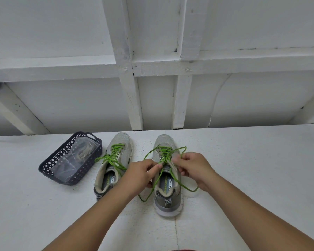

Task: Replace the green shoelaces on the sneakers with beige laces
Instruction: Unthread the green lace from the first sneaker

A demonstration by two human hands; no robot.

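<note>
The left hand (142, 173) curls at the top eyelets of the right-side grey mesh sneaker (166, 176), thumb and fingers pinching the bright green cord shoelace (164, 153) where it leaves the tongue. The right hand (192, 168) pinches the same lace just beside it, on its far strand. The bow looks undone: loose green loops trail to both sides of the shoe onto the white painted tabletop (243, 160).

To do this step well, I would draw one crossing at a time from the top eyelets down, keeping the shoe steady so the cord slides free without snagging.

The left-side grey mesh sneaker (112, 165) stands just beside it, its own green lace (114, 153) threaded and loose-ended. Further left, a dark plastic lattice basket (71, 158) holds the beige laces (83, 152) in a clear bag, untouched.
</note>
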